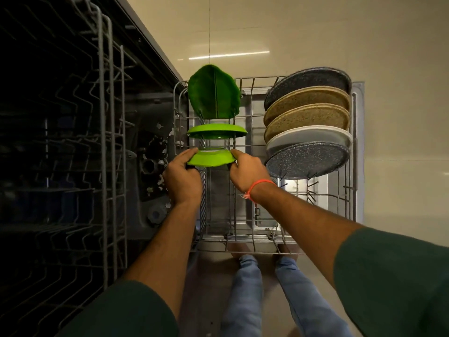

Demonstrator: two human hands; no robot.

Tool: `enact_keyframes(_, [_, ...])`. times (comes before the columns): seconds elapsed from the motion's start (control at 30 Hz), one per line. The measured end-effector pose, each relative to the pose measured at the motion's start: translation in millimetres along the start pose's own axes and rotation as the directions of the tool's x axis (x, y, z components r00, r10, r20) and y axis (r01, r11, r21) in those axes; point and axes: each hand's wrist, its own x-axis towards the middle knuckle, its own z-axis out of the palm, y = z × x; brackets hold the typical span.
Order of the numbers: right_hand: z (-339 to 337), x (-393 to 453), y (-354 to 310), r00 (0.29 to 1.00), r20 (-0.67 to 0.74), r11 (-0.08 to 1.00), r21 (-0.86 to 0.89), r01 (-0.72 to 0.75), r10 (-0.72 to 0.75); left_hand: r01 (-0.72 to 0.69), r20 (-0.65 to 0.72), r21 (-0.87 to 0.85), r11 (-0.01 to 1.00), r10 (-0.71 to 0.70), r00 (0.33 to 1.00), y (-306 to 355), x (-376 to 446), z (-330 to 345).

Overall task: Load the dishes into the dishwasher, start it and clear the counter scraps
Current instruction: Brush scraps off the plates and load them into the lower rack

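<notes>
I look down into the pulled-out lower rack point(252, 249) of the open dishwasher. Both hands hold one bright green bowl point(211, 158) by its rim over the rack's left column: my left hand point(182, 176) on its left side, my right hand point(247, 170) on its right. Just beyond it a second bright green bowl point(217, 131) stands in the tines, and past that a dark green leaf-shaped plate point(213, 92) stands upright. On the rack's right side several large plates lean in a row: speckled grey point(307, 160), white point(308, 137), tan point(307, 117).
The dark upper rack point(107, 132) juts out at the left, above the dishwasher tub point(150, 166). The open door point(358, 132) lies beneath the lower rack. Beige tiled floor point(315, 32) surrounds it. My jeans-clad legs point(245, 295) stand at the rack's near edge.
</notes>
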Motion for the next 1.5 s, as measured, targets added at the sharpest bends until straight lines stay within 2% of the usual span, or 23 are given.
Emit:
enact_keyframes(0.27, [7,19,10,0.999,0.018,0.996,-0.085,-0.036,0.038,0.058,0.080,0.056,0.997,-0.062,0.995,-3,18,12])
enact_keyframes(0.57, [1,48,11,0.999,-0.016,0.977,-0.208,-0.049,0.047,0.107,0.093,0.136,0.985,-0.120,0.988,3,51,24])
enact_keyframes(0.87, [-2,60,27,0.996,0.032,0.994,-0.065,-0.086,0.088,0.115,0.154,0.264,0.958,-0.160,0.975,0,61,34])
enact_keyframes(1.1, [-2,42,27,0.994,0.016,0.990,0.082,-0.113,0.112,0.208,0.205,0.134,0.969,-0.233,0.951,-10,46,33])
enact_keyframes(1.2, [-4,35,23,0.996,-0.001,0.989,0.115,-0.090,0.090,0.182,0.207,0.112,0.977,-0.203,0.957,-8,36,33])
enact_keyframes(1.4, [-10,36,16,0.999,-0.031,0.993,0.112,-0.036,0.040,0.141,0.196,0.101,0.985,-0.158,0.968,-11,39,35])
enact_keyframes(1.5, [-14,34,13,0.997,-0.073,0.999,0.032,0.040,-0.038,0.159,0.168,0.077,0.984,-0.170,0.971,-13,45,34])
